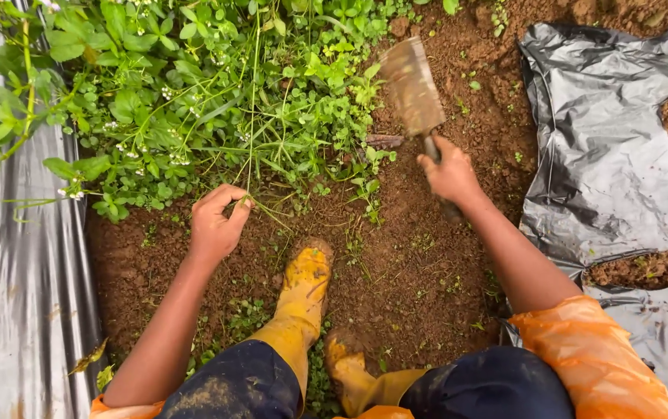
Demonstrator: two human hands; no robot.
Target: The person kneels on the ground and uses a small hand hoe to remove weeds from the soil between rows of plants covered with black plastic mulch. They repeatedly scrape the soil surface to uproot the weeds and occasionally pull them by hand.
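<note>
Between plastic sheets (613, 155): left hand (216, 223) pinches weeds (217, 101), right hand (450, 174) grips hoe (414, 89).

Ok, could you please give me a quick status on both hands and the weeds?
Left hand pinching thin green weed stems. Right hand gripping muddy flat-bladed hoe, raised. Weed patch thick ahead.
</note>
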